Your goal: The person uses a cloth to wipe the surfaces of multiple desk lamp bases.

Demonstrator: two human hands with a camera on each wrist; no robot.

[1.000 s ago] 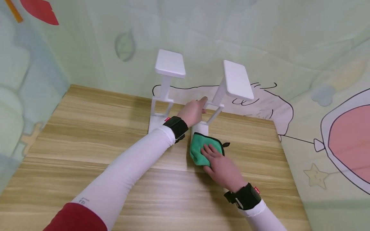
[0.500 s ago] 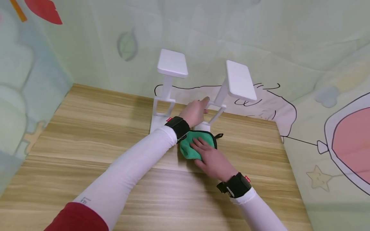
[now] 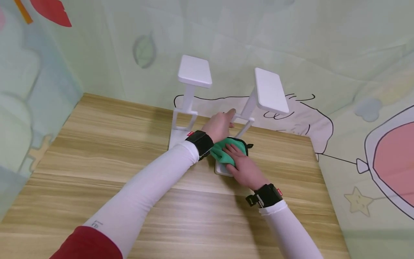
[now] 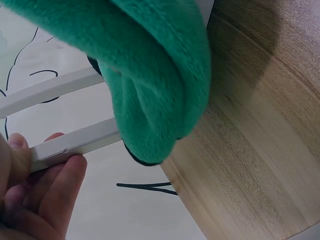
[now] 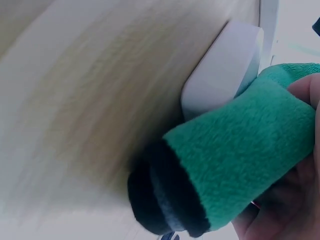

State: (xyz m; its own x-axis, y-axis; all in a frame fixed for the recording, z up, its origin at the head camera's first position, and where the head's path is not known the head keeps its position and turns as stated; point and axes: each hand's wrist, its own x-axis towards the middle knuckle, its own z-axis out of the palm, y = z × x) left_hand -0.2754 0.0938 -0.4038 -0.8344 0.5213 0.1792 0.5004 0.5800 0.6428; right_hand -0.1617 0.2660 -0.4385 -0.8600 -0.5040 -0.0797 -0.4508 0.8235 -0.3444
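Observation:
Two white folding phone stands are in the head view. On the right stand [image 3: 271,91], my left hand [image 3: 217,126] grips one of the slim support bars. The left wrist view shows the thumb and fingers pinching this bar [image 4: 75,141]. My right hand [image 3: 246,169] holds a green plush cloth [image 3: 220,154] with black edging over that stand's base. The base's front end [image 3: 223,170] shows below the cloth. In the right wrist view, the cloth [image 5: 250,145] lies folded between thumb and fingers, against the base's rounded edge [image 5: 220,75].
The left stand [image 3: 195,70] stands close beside my left wrist, its base partly behind the wrist. Both stand on a wood-grain table [image 3: 129,151]. Behind and to the right rises a printed cloth backdrop [image 3: 106,54] with cartoon drawings.
My right hand moved the cloth left over the base, then away from me toward the hinge, uncovering the base's front end. My left hand keeps its grip. The head view shifted slightly.

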